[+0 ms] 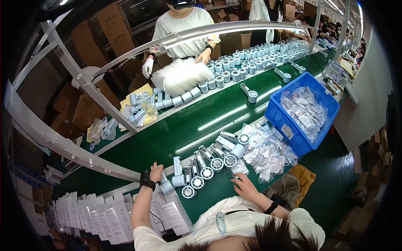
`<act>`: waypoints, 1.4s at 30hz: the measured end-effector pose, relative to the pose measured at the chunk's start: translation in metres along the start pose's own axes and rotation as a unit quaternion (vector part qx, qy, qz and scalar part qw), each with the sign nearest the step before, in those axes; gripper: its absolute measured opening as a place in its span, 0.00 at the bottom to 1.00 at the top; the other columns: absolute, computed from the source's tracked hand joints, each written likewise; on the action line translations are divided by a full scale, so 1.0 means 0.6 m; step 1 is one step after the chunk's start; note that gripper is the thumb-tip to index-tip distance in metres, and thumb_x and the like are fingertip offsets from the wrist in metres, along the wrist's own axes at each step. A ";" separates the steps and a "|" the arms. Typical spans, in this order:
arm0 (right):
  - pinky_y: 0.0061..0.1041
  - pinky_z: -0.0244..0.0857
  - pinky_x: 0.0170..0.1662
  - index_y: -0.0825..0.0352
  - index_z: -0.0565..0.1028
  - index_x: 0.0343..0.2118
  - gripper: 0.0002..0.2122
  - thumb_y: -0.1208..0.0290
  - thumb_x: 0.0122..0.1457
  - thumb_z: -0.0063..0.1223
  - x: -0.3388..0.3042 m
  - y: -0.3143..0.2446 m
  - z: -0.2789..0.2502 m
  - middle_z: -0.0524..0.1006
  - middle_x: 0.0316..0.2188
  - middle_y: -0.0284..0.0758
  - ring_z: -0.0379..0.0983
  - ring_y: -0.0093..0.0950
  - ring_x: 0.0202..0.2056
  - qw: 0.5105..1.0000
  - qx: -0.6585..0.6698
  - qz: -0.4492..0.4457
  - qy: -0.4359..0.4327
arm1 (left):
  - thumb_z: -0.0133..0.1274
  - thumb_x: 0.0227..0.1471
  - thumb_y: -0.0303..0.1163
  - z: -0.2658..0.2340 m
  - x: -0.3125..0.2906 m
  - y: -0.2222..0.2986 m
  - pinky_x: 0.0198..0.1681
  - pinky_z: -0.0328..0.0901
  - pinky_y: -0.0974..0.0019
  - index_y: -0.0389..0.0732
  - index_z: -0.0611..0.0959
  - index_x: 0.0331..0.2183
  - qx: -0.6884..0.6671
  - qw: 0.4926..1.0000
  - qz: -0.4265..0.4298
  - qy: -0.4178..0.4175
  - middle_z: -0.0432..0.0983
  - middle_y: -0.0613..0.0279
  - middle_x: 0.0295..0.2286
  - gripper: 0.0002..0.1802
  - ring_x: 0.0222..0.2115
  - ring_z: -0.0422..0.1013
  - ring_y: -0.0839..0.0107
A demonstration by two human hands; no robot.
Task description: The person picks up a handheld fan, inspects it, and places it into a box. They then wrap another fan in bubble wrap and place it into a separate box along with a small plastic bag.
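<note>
My left hand (156,173) is at the left end of a group of light-blue handheld devices, its fingers partly curled at the handle of one light-blue device (167,186); its grip is partly hidden. Each device has a round vented head and a handle, and several (206,173) lie in slanted rows between my hands. Over on the right, my right hand (246,187) has its fingertips drawn together at the near edge of a small clear plastic packet (240,168). That packet lies beside a heap of similar clear packets (268,152).
A blue bin (275,109) full of bagged parts stands beyond the heap. Upright white boxes (113,219) line the lower left. A green conveyor (176,134) crosses behind, carrying spaced devices. Opposite, a co-worker (184,35) stands by a white bristly bundle (180,77) and many devices.
</note>
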State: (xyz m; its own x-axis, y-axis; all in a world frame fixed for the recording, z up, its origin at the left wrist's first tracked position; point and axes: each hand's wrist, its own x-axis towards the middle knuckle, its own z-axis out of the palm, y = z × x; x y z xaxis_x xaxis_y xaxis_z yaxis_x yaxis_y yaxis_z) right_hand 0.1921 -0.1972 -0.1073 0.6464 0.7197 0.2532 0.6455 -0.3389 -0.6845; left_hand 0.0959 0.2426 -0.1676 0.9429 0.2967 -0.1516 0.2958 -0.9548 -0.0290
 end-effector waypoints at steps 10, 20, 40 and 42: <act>0.34 0.59 0.46 0.68 0.69 0.36 0.13 0.79 0.43 0.49 -0.002 0.044 0.002 0.66 0.39 0.41 0.62 0.41 0.45 0.999 -0.008 0.008 0.041 | 0.46 0.34 0.20 -0.015 -0.024 0.069 0.51 0.55 0.52 0.41 0.66 0.47 -0.203 0.970 -0.112 -0.069 0.51 0.36 0.50 0.31 0.51 0.52 0.41; 0.39 0.53 0.51 0.66 0.70 0.38 0.15 0.77 0.43 0.49 -0.028 0.101 0.042 0.65 0.44 0.40 0.57 0.40 0.51 0.988 -0.146 -0.058 0.000 | 0.44 0.37 0.18 -0.134 -0.169 0.310 0.49 0.56 0.59 0.36 0.69 0.40 -0.374 0.908 0.040 0.187 0.63 0.50 0.44 0.22 0.45 0.60 0.52; 0.41 0.46 0.55 0.68 0.64 0.46 0.20 0.79 0.45 0.45 -0.034 0.108 0.049 0.56 0.52 0.45 0.48 0.47 0.56 0.991 -0.128 -0.044 -0.014 | 0.53 0.36 0.29 -0.104 -0.357 0.309 0.52 0.48 0.47 0.37 0.66 0.46 -0.118 0.936 -0.304 0.134 0.53 0.45 0.51 0.31 0.52 0.49 0.49; 0.42 0.45 0.56 0.68 0.64 0.46 0.20 0.79 0.45 0.45 -0.038 0.109 0.045 0.56 0.53 0.45 0.47 0.47 0.56 0.992 -0.118 -0.034 -0.012 | 0.53 0.36 0.30 -0.098 -0.358 0.298 0.53 0.46 0.46 0.36 0.64 0.49 -0.112 0.939 -0.310 0.102 0.49 0.43 0.53 0.34 0.54 0.47 0.48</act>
State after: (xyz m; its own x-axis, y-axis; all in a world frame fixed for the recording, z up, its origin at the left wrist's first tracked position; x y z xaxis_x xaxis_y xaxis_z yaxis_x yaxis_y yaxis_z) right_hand 0.2090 -0.2192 -0.1765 0.5906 0.7590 0.2742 0.7659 -0.4201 -0.4868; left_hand -0.0446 0.0092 -0.0821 0.5819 0.8131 0.0180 0.8007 -0.5766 0.1629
